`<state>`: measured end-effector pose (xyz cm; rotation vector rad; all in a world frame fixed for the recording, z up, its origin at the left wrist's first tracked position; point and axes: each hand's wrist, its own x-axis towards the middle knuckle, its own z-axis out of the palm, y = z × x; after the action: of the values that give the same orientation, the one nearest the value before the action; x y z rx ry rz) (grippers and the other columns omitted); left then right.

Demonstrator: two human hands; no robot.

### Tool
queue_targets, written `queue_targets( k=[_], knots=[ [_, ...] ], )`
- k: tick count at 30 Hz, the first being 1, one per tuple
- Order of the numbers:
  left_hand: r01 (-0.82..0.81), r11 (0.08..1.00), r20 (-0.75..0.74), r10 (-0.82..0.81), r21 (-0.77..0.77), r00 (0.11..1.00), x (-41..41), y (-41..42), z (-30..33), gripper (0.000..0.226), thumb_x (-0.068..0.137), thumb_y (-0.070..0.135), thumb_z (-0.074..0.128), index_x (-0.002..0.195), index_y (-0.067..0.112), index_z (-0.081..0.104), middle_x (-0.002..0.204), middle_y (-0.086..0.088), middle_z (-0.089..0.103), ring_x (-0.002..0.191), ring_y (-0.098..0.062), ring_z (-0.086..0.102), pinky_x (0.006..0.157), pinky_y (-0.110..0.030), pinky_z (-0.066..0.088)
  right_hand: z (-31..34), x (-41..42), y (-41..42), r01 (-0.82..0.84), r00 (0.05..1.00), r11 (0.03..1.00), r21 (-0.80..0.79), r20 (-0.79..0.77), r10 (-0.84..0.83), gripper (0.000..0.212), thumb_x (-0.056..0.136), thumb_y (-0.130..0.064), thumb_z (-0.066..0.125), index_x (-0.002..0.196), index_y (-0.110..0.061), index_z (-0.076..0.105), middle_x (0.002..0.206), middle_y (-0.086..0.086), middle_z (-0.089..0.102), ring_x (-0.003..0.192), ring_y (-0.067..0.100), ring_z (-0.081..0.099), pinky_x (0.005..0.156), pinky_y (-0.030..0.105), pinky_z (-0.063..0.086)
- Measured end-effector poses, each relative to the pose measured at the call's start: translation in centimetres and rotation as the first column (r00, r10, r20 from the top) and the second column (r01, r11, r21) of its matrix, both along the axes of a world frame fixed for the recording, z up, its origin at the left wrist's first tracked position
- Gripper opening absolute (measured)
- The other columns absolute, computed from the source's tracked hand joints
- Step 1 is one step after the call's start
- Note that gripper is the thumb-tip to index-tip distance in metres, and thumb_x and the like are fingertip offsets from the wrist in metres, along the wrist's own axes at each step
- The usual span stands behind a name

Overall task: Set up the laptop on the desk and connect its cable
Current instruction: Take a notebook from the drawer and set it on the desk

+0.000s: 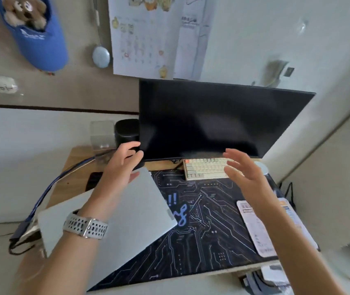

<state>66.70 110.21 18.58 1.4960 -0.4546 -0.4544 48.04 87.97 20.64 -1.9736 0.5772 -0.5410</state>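
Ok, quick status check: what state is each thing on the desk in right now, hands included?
Silver laptop: lid closed, lying askew across the desk's left side, partly on the mat.
Black monitor: screen dark.
Cream keyboard: under the monitor's edge, untouched.
Blue cable: hanging off the desk's left edge; plugged in or not, cannot tell.
Left hand: open, over the laptop's far corner.
Right hand: open, empty.

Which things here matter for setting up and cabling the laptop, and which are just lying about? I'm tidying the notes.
For the job:
closed silver laptop
blue cable at the desk's left edge
wooden desk
left hand, right hand, both open

Lying about:
monitor
keyboard
circuit-print desk mat
black speaker
printed card
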Motion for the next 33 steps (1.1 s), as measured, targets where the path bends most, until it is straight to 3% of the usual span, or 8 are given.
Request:
queue_targets(
  k=[8, 12, 15, 19, 21, 23, 27, 33],
  knots=[
    [0.137, 0.990, 0.003, -0.137, -0.038, 0.991, -6.6, -8.4, 2.1, 0.024, 0.097, 0.034, 0.046, 0.118, 0.038, 0.059, 0.126, 0.010, 0.058, 0.117, -0.012, 0.054, 0.090, -0.037, 0.046, 4.2, -11.8, -7.6, 0.114, 0.992, 0.993, -0.007, 0.053, -0.113, 0.030, 0.096, -0.023, 0.051, 0.123, -0.035, 0.052, 0.124, -0.013, 0.060, 0.115, 0.009, 0.058, 0.093, 0.024, 0.046],
    [0.182, 0.977, 0.160, -0.199, 0.113, 0.967, -8.8, -11.4, 2.1, 0.034, 0.098, 0.017, 0.048, 0.116, 0.044, 0.058, 0.124, 0.009, 0.059, 0.115, -0.012, 0.057, 0.094, -0.040, 0.051, 5.2, -14.7, -9.2, 0.187, 0.976, 0.982, -0.005, 0.110, -0.186, 0.030, 0.096, -0.019, 0.050, 0.124, -0.030, 0.053, 0.122, -0.012, 0.061, 0.110, 0.003, 0.058, 0.090, 0.019, 0.043],
    [0.157, 0.951, 0.192, -0.212, 0.267, 0.958, -9.7, -13.8, 1.9, 0.033, 0.096, 0.035, 0.050, 0.128, 0.045, 0.050, 0.135, 0.014, 0.047, 0.124, -0.007, 0.044, 0.104, -0.036, 0.038, 4.5, -15.9, -10.3, 0.226, 0.973, 0.973, -0.044, 0.061, -0.223, 0.036, 0.094, -0.030, 0.053, 0.128, -0.037, 0.047, 0.134, -0.012, 0.054, 0.121, 0.005, 0.051, 0.101, 0.027, 0.041],
    [-0.042, 0.743, 0.454, -0.361, 0.668, 0.815, -8.8, -16.8, -0.8, 0.068, 0.086, 0.064, 0.044, 0.146, 0.037, 0.028, 0.158, 0.000, 0.018, 0.141, -0.034, 0.017, 0.112, -0.050, 0.019, 2.3, -16.4, -12.2, 0.202, 0.861, 0.851, -0.485, -0.326, -0.390, 0.066, 0.088, -0.048, 0.055, 0.145, -0.038, 0.023, 0.154, -0.010, 0.027, 0.140, 0.017, 0.023, 0.113, 0.041, 0.023],
    [-0.098, 0.613, 0.469, -0.481, 0.784, 0.740, -7.4, -17.7, -3.1, 0.094, 0.069, 0.090, 0.016, 0.149, 0.040, 0.012, 0.160, -0.002, 0.007, 0.138, -0.038, 0.026, 0.114, -0.052, 0.020, 1.3, -16.3, -13.0, 0.120, 0.801, 0.770, -0.627, -0.397, -0.448, 0.075, 0.084, -0.067, 0.045, 0.147, -0.042, 0.013, 0.157, -0.011, 0.017, 0.144, 0.021, 0.012, 0.116, 0.046, 0.014],
    [-0.154, 0.563, 0.500, -0.534, 0.812, 0.682, -6.5, -18.8, -4.1, 0.102, 0.061, 0.095, 0.002, 0.147, 0.042, 0.001, 0.160, -0.003, 0.001, 0.135, -0.039, 0.033, 0.113, -0.056, 0.022, 0.9, -15.7, -13.9, 0.088, 0.785, 0.728, -0.680, -0.402, -0.472, 0.078, 0.079, -0.075, 0.033, 0.146, -0.043, 0.011, 0.157, -0.010, 0.018, 0.145, 0.023, 0.012, 0.116, 0.047, 0.013],
    [-0.188, 0.614, 0.539, -0.457, 0.767, 0.708, -5.7, -20.9, -2.1, 0.088, 0.076, 0.076, 0.034, 0.149, 0.042, 0.000, 0.160, 0.002, -0.008, 0.143, -0.041, -0.001, 0.109, -0.060, 0.020, 2.0, -12.9, -15.4, 0.121, 0.807, 0.684, -0.719, -0.330, -0.490, 0.081, 0.076, -0.074, 0.031, 0.145, -0.035, 0.019, 0.154, -0.006, 0.026, 0.141, 0.024, 0.022, 0.115, 0.047, 0.019],
    [-0.299, 0.703, 0.666, -0.326, 0.645, 0.671, -5.0, -21.1, 0.3, 0.083, 0.072, 0.073, 0.034, 0.148, 0.043, 0.018, 0.160, -0.003, 0.005, 0.142, -0.045, 0.006, 0.107, -0.064, 0.019, 2.4, -10.8, -16.8, 0.114, 0.831, 0.712, -0.693, -0.326, -0.450, 0.075, 0.082, -0.063, 0.050, 0.145, -0.031, 0.025, 0.152, -0.005, 0.029, 0.138, 0.026, 0.027, 0.112, 0.048, 0.025]
  ],
)
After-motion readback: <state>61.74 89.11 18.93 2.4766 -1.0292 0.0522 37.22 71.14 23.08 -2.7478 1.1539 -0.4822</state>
